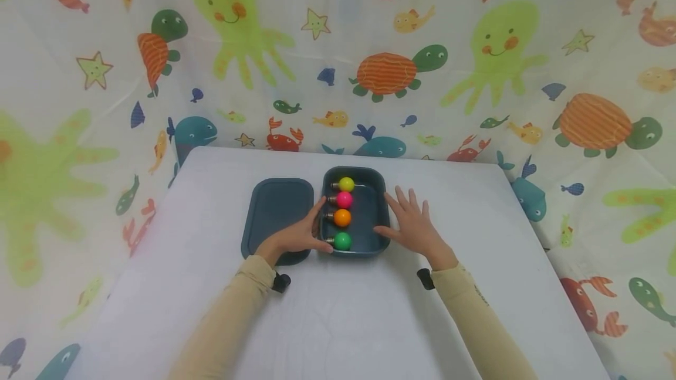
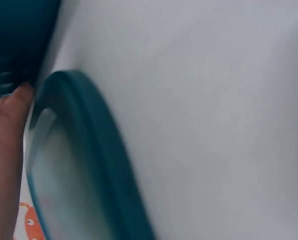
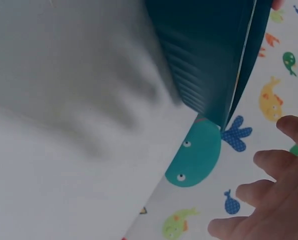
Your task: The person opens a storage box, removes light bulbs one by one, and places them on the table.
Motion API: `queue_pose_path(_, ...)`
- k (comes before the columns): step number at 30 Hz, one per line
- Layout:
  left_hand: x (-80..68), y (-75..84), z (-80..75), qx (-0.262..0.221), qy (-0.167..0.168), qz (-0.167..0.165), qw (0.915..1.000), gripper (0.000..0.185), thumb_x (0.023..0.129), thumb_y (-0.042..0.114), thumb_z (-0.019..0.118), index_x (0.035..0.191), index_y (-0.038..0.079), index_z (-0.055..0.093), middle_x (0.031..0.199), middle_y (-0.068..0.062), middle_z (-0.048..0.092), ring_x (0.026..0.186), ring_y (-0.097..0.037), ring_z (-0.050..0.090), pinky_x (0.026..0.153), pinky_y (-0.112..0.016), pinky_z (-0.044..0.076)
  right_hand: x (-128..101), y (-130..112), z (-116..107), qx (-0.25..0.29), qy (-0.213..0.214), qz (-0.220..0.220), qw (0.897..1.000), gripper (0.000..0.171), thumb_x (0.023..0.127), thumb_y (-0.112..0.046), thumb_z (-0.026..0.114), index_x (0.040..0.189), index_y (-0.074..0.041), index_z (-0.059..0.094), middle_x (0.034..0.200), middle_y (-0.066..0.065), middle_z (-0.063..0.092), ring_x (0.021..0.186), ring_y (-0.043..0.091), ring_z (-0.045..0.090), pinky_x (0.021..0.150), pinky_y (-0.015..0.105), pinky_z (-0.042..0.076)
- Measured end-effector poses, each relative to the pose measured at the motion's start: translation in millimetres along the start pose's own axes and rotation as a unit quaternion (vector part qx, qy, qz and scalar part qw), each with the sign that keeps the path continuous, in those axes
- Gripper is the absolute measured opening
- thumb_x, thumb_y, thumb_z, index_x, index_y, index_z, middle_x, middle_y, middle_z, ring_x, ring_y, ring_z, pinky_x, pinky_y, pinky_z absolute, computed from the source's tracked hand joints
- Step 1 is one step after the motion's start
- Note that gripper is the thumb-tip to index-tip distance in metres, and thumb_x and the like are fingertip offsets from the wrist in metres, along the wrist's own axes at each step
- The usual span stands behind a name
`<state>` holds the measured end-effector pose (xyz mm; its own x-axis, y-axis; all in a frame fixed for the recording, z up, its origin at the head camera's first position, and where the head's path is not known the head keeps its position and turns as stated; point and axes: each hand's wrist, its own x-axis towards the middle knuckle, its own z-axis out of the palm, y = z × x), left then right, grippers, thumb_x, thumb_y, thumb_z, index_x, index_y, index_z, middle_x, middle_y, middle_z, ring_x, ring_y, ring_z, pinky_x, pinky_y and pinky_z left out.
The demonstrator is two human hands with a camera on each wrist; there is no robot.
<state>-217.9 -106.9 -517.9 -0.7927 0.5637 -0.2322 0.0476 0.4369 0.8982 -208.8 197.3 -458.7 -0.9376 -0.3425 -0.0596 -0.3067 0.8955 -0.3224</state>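
Observation:
A dark teal box (image 1: 372, 221) holds several small coloured light bulbs in a column along its left side: yellow (image 1: 346, 185), pink (image 1: 344, 199), orange (image 1: 342, 217) and green (image 1: 342, 241), their screw bases facing left. My left hand (image 1: 296, 237) is at the box's left wall, thumb and fingers spread along it; whether it touches I cannot tell. Beside the right wall, my right hand (image 1: 417, 230) has its fingers spread and holds nothing. The right wrist view shows those fingers (image 3: 269, 162) apart from the box's ribbed outer wall (image 3: 204, 55).
A flat dark teal lid (image 1: 277, 213) lies left of the box, partly under my left hand and wrist; its rim (image 2: 96, 130) looms large in the left wrist view. Everything stands on a white table (image 1: 338, 315). A curtain (image 1: 338, 63) printed with sea animals hangs behind.

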Motion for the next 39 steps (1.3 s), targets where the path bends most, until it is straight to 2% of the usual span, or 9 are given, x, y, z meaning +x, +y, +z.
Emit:
queue_pose_path(4,-1.9,-3.1,2.6,-0.064,-0.005,0.001,0.9979,0.120,0.082,0.022,0.080,0.155,0.030,-0.014,0.163,-0.007,-0.013,0.149,-0.027,0.012,0.116,-0.043,0.021,5,-3,-3,0.029,-0.009,0.009,0.999,0.095,0.083,-0.053,0.072,0.156,-0.012,0.026,0.163,0.017,0.007,0.145,0.048,0.000,0.107,0.073,0.007)
queue_pose_path(8,-3.2,-4.1,3.9,-0.086,-0.005,0.004,0.9963,0.120,0.082,0.019,0.080,0.155,0.032,-0.014,0.163,-0.005,-0.015,0.149,-0.026,0.007,0.117,-0.044,0.019,11,-6,-8,0.065,-0.015,0.016,0.998,0.103,0.079,-0.050,0.077,0.157,-0.013,0.021,0.163,0.019,0.000,0.144,0.050,-0.003,0.105,0.073,0.016)
queue_pose_path(13,-3.8,-2.6,4.9,-0.077,-0.003,-0.005,0.9970,0.122,0.082,0.021,0.081,0.154,0.031,-0.017,0.163,-0.006,-0.016,0.149,-0.028,0.005,0.117,-0.048,0.017,22,-12,-14,0.101,-0.029,0.036,0.994,0.106,0.078,-0.047,0.080,0.157,-0.014,0.018,0.163,0.017,0.001,0.146,0.047,0.001,0.107,0.068,0.021)
queue_pose_path(21,-5.2,7.7,7.2,-0.056,0.004,-0.024,0.9981,0.123,0.081,0.024,0.081,0.154,0.030,-0.019,0.163,-0.008,-0.016,0.148,-0.031,0.002,0.116,-0.059,0.009,44,-22,-21,0.117,-0.059,0.064,0.989,0.102,0.082,-0.045,0.077,0.156,-0.008,0.019,0.161,0.017,0.018,0.144,0.038,0.025,0.111,0.057,0.027)
queue_pose_path(26,-3.2,5.9,7.7,-0.044,0.004,-0.033,0.9985,0.123,0.080,0.029,0.081,0.154,0.033,-0.018,0.163,-0.006,-0.013,0.148,-0.031,0.003,0.116,-0.060,0.009,57,-30,-21,0.125,-0.068,0.085,0.986,0.093,0.084,-0.044,0.076,0.154,-0.005,0.027,0.155,0.017,0.033,0.138,0.037,0.036,0.109,0.053,0.034)
queue_pose_path(34,-4.7,6.6,7.4,-0.049,0.006,-0.036,0.9981,0.124,0.078,0.032,0.082,0.154,0.034,-0.017,0.164,-0.005,-0.011,0.148,-0.030,0.005,0.116,-0.059,0.008,83,-40,-14,0.145,-0.090,0.080,0.982,0.086,0.085,-0.044,0.074,0.151,-0.005,0.035,0.149,0.017,0.043,0.130,0.034,0.046,0.104,0.051,0.041)
queue_pose_path(39,-5.2,4.9,8.1,-0.048,0.008,-0.038,0.9981,0.125,0.078,0.033,0.082,0.154,0.035,-0.016,0.164,-0.006,-0.011,0.148,-0.030,0.005,0.116,-0.058,0.008,97,-38,-9,0.168,-0.099,0.093,0.976,0.082,0.087,-0.047,0.071,0.148,-0.002,0.039,0.146,0.018,0.047,0.129,0.034,0.048,0.105,0.051,0.040)
